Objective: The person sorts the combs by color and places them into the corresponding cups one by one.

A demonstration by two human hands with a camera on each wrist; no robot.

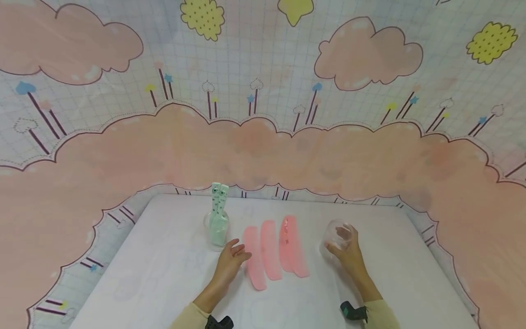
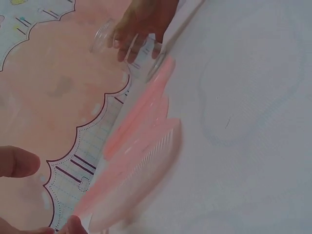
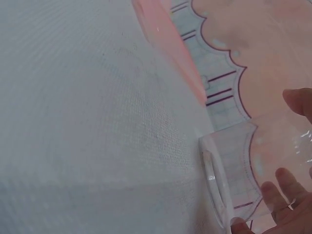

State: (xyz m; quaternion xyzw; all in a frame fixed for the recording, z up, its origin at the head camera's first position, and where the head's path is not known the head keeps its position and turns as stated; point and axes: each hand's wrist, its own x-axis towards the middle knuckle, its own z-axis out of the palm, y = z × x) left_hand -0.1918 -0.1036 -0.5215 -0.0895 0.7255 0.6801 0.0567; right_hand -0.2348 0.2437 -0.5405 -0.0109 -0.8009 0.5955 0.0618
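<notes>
Several pink combs [image 1: 270, 250] lie on the white table, roughly side by side, the two rightmost overlapping. My left hand [image 1: 231, 262] hovers by the leftmost comb [image 1: 255, 262], its fingers loosely spread and nothing held; the thumb [image 2: 19, 162] and fingertips stand apart in the left wrist view. To the right of the combs, my right hand [image 1: 351, 256] grips a clear cup [image 1: 334, 235] around its side. The right wrist view shows the fingers [image 3: 275, 197] through the transparent wall, with the cup's thick base [image 3: 213, 180] at the table surface.
Left of the combs stands another clear cup [image 1: 208, 228] holding mint-green combs [image 1: 218, 219] with printed handles, upright. Behind the white table [image 1: 164, 274] hangs a patterned cloth [image 1: 255, 155] with clouds. Dark wrist devices [image 1: 352, 311] sit on both sleeves.
</notes>
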